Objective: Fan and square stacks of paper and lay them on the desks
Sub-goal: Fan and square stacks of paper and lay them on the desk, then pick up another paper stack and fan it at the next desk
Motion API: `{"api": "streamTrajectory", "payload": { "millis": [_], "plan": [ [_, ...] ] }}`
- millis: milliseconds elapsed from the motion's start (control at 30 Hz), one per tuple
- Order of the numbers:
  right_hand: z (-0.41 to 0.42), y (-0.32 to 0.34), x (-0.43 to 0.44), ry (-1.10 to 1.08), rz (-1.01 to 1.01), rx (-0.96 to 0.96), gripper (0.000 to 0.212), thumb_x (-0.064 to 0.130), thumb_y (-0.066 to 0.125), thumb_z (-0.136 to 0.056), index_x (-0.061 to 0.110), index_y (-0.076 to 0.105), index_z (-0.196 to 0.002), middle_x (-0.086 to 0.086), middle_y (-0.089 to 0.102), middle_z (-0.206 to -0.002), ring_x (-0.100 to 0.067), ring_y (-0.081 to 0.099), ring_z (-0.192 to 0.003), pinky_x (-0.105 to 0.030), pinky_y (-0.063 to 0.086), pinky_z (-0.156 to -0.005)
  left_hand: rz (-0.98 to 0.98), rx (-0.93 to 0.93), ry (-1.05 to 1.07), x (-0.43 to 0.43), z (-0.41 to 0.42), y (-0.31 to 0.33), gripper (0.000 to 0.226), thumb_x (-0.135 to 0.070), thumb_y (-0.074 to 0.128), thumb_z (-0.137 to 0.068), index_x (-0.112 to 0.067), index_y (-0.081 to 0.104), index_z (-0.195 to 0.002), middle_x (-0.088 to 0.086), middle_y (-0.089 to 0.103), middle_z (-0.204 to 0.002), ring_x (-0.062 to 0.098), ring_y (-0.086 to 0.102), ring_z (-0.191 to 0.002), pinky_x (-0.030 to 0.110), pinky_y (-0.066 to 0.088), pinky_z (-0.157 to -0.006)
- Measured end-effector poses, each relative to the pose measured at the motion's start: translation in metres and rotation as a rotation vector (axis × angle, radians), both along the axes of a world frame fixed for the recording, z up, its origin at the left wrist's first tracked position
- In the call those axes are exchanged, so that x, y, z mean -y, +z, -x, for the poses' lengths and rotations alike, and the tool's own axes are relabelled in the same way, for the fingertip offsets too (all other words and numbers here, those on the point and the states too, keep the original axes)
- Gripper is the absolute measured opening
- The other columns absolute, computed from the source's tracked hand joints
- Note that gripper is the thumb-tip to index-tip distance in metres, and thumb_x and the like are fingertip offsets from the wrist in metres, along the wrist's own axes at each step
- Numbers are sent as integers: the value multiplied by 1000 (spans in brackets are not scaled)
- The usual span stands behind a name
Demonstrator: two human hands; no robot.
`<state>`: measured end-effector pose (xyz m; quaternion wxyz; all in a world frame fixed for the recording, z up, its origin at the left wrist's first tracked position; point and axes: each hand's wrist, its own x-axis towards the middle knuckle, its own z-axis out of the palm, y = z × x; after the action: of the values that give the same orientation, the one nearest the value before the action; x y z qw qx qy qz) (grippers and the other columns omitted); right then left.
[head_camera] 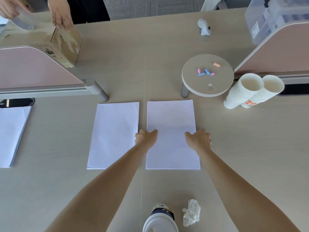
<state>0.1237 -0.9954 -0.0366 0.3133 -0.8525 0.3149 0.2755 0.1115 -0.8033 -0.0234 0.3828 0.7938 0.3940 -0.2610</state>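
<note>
The left hand (145, 137) rests at the left edge of the right paper stack (172, 118), thumb lying on the top sheet and fingers curled down over the edge; whether it actually pinches the sheets I cannot tell. The right hand (199, 138) sits at the same stack's right edge, thumb on the paper and fingers bent over the side, and its grip is just as unclear. This stack lies flat on the table (242, 148), squared, just right of the seam between two tabletops.

Just left of the seam lies a second stack (113, 131), also flat, slightly skewed. A third stack (11, 134) lies well apart at the far left, partly cut off by the frame.

Beyond the right stack stands a small round stool (207, 76) with a few coloured chalk pieces (204, 72) on it. To its right, two sleeves of paper cups (250, 89) lie tilted on the table. A crumpled tissue (191, 212) lies near the bottom edge, beside a cap-like object (161, 216).

At the far left another person's hands (60, 14) touch a cardboard box (65, 46). A small white toy (204, 27) sits at the far side.
</note>
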Motion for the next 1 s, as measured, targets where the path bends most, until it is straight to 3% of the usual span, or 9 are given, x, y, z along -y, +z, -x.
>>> {"api": "streamTrajectory", "payload": {
  "millis": [67, 100, 133, 167, 233, 300, 400, 600, 1000],
  "plan": [
    [9, 14, 2, 16, -37, 50, 52, 38, 54, -89, 5, 43, -127, -12, 43, -127, -34, 47, -117, -38, 45, -79, 80, 79, 2, -12, 7, 15, 27, -37, 50, -85, -11, 59, -86, 7, 56, -82, 23, 53, -63, 26, 36, -55],
    [13, 22, 2, 41, -86, 93, 40, 37, 54, -89, 9, 49, -116, -8, 47, -115, -29, 52, -105, -35, 44, -74, 150, 120, 30, -19, 12, 22, 19, -31, 52, -84, -14, 55, -76, 4, 50, -71, 22, 46, -58, 26, 35, -57],
    [17, 31, 2, 68, -151, 124, 22, 35, 53, -88, 15, 52, -96, -3, 49, -97, -24, 53, -85, -31, 40, -64, 231, 147, 78, -28, 17, 29, 15, -25, 52, -82, -17, 50, -70, 3, 44, -66, 22, 41, -58, 28, 35, -60],
    [21, 41, 0, 96, -218, 156, 18, 33, 52, -86, 20, 46, -77, 1, 45, -79, -20, 46, -66, -28, 34, -58, 312, 162, 135, -37, 24, 38, 15, -20, 51, -82, -18, 48, -68, 3, 43, -67, 22, 40, -59, 30, 36, -60],
    [27, 63, -7, 127, -302, 200, 23, 35, 52, -78, 20, 41, -66, 1, 44, -64, -21, 40, -57, -29, 33, -58, 362, 195, 206, -58, 44, 55, 15, -17, 54, -88, -15, 58, -74, 2, 54, -70, 21, 48, -61, 27, 42, -58],
    [31, 87, -19, 145, -378, 248, 20, 40, 54, -71, 20, 55, -69, 0, 54, -66, -21, 49, -60, -32, 40, -61, 315, 246, 250, -80, 65, 71, 17, -22, 59, -90, -9, 68, -83, 3, 61, -71, 20, 52, -61, 25, 44, -56],
    [44, 127, -51, 216, -498, 279, 18, 30, 58, -79, 14, 62, -72, 0, 60, -67, -19, 53, -59, -31, 46, -63, 280, 314, 299, -112, 95, 90, 22, -24, 60, -89, -9, 64, -74, 1, 51, -63, 18, 42, -53, 25, 34, -50],
    [83, 183, -146, 447, -573, 273, 27, 22, 57, -85, 14, 50, -60, 2, 50, -57, -18, 43, -55, -26, 39, -58, 264, 473, 295, -184, 143, 115, 35, -26, 64, -85, -20, 41, -59, -1, 38, -58, 17, 32, -48, 25, 28, -52],
    [172, 216, -410, 634, -578, 299, 34, 23, 62, -91, 16, 50, -61, 0, 47, -56, -17, 41, -53, -28, 37, -55, 253, 594, 277, -431, 252, 130, 40, -34, 67, -78, -22, 44, -47, 0, 45, -52, 20, 41, -51, 29, 37, -60]
  ]
}}
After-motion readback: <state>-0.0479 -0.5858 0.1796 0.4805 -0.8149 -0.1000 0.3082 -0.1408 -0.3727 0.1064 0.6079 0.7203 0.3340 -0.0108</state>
